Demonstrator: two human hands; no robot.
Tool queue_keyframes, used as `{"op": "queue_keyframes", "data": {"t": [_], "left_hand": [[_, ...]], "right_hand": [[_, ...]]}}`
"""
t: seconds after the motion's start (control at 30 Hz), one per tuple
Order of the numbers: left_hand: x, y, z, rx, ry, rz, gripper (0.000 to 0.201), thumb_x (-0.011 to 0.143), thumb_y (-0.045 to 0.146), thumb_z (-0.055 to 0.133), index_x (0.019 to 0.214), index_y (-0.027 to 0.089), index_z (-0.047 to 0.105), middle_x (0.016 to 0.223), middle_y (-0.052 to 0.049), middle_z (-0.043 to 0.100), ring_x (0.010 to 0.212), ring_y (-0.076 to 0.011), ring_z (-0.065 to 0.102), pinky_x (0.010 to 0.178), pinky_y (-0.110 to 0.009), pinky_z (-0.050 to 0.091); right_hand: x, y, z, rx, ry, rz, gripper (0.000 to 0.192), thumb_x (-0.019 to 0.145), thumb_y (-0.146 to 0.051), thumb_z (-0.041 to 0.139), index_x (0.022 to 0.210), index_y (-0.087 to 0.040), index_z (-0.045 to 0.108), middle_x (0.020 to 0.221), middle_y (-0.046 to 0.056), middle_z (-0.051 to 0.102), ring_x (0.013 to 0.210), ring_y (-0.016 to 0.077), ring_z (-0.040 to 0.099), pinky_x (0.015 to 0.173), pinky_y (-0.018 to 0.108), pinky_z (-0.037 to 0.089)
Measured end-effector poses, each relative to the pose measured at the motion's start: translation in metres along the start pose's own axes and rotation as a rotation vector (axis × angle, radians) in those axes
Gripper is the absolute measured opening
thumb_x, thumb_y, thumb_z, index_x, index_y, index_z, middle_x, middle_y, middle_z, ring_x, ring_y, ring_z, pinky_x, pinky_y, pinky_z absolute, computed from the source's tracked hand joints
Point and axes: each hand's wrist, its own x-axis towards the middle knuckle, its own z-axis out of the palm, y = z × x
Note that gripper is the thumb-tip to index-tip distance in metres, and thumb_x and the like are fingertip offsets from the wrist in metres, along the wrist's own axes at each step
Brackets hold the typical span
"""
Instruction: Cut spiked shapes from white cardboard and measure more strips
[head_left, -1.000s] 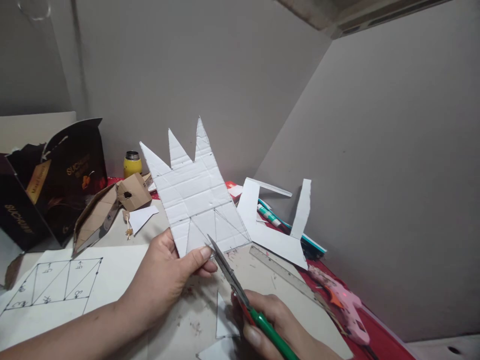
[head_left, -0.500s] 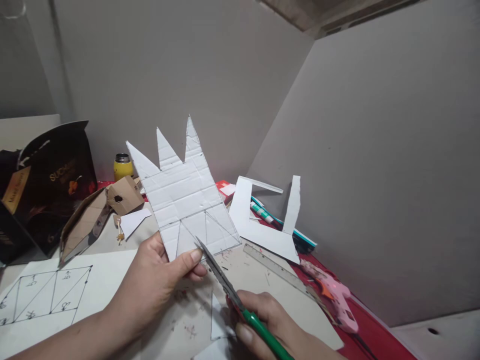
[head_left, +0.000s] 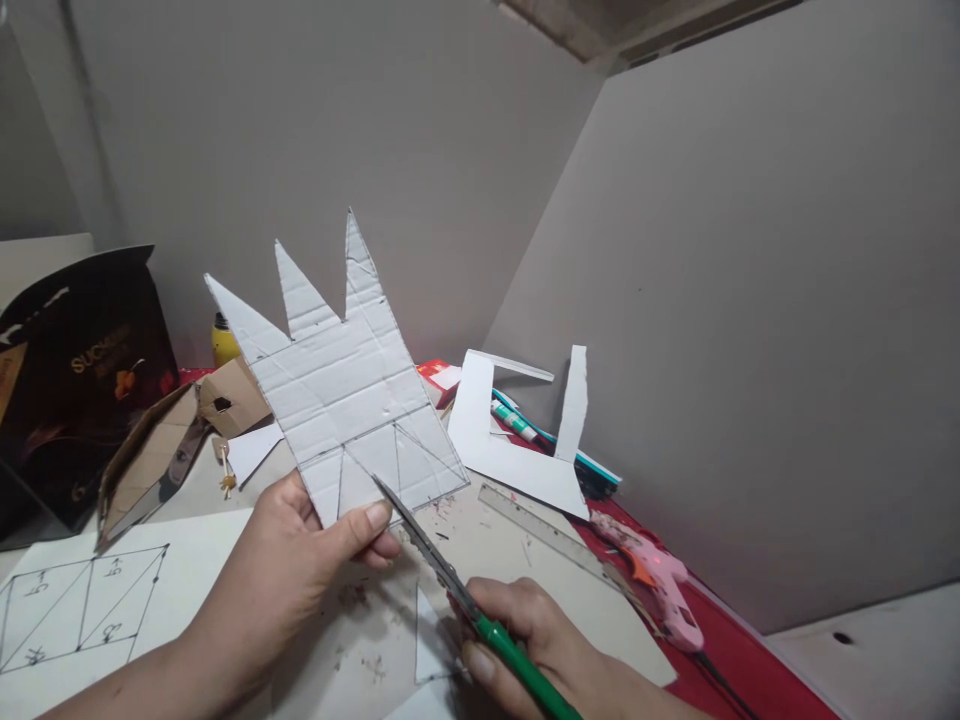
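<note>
A white cardboard piece (head_left: 337, 380) with three pointed spikes along its top is raised above the table. Pencil lines mark triangles across its lower part. My left hand (head_left: 300, 560) pinches its bottom edge, thumb in front and fingers behind. Green-handled scissors (head_left: 517, 660) are in my right hand (head_left: 532, 630), fingers wrapped round the handles. Their blades point up and left, with the tip over the card's lower edge close to my left thumb. The lower blade is partly hidden by the card.
A drawn sheet (head_left: 82, 610) lies at left, near a dark bag (head_left: 82, 370) and brown cardboard (head_left: 154, 450). On the right are a clear ruler (head_left: 540, 525), a pink glue gun (head_left: 660, 580) and a white cardboard offcut (head_left: 517, 470). A yellow bottle (head_left: 223, 343) stands behind.
The card has shifted left in view and tilted slightly more to the left. The scissor tip stays at the card's lower part. The background has shifted left as well.
</note>
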Motion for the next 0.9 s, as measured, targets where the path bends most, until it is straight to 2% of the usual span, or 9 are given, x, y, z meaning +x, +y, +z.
{"op": "queue_keyframes", "data": {"t": [0.13,0.27,0.4,0.5,0.67,0.9], "left_hand": [[-0.002,0.009,0.0,-0.025,-0.016,0.048,0.024,0.079,0.04,0.072,0.083,0.016,0.068,0.074,-0.004,0.074,0.068,-0.0207,0.072,0.064,-0.029,0.058],[-0.001,0.015,-0.003,-0.035,-0.061,0.13,0.023,0.08,0.039,0.071,0.087,0.018,0.071,0.08,-0.004,0.075,0.07,-0.0214,0.073,0.064,-0.028,0.058],[-0.001,0.017,-0.006,-0.011,-0.142,0.135,0.023,0.082,0.038,0.069,0.093,0.018,0.071,0.086,-0.005,0.076,0.068,-0.0186,0.071,0.062,-0.026,0.057],[-0.003,0.019,-0.004,-0.031,-0.15,0.105,0.022,0.079,0.037,0.072,0.092,0.018,0.072,0.08,-0.004,0.075,0.063,-0.0171,0.069,0.058,-0.024,0.055],[-0.007,0.021,0.002,-0.06,-0.121,0.07,0.02,0.076,0.037,0.074,0.084,0.018,0.071,0.066,-0.001,0.07,0.058,-0.0165,0.067,0.055,-0.023,0.054],[-0.004,0.019,-0.001,-0.042,-0.168,0.087,0.021,0.076,0.038,0.074,0.08,0.018,0.07,0.065,0.0,0.068,0.058,-0.0159,0.066,0.055,-0.023,0.054]], "right_hand": [[0.002,-0.004,-0.001,0.03,-0.033,0.023,0.029,0.086,-0.042,0.047,0.069,-0.02,0.04,0.06,-0.004,0.033,0.053,0.0104,0.03,0.048,0.023,0.03],[-0.003,-0.007,-0.001,0.018,-0.004,0.003,0.028,0.087,-0.044,0.045,0.075,-0.019,0.048,0.062,-0.003,0.033,0.056,0.0118,0.031,0.05,0.023,0.034],[-0.008,-0.011,-0.004,-0.024,0.042,-0.01,0.03,0.088,-0.046,0.047,0.082,-0.018,0.056,0.067,-0.001,0.04,0.06,0.0136,0.038,0.055,0.024,0.04],[-0.007,-0.01,-0.003,0.009,0.033,-0.016,0.034,0.089,-0.049,0.047,0.084,-0.017,0.058,0.066,0.0,0.041,0.059,0.0136,0.038,0.054,0.024,0.041],[0.001,0.0,0.003,0.18,-0.068,-0.072,0.046,0.089,-0.061,0.041,0.084,-0.017,0.052,0.063,-0.003,0.034,0.057,0.0118,0.033,0.052,0.023,0.037],[0.004,0.002,0.003,0.223,-0.135,-0.094,0.041,0.09,-0.059,0.037,0.08,-0.019,0.042,0.068,-0.002,0.033,0.059,0.0115,0.03,0.051,0.024,0.03]]}}
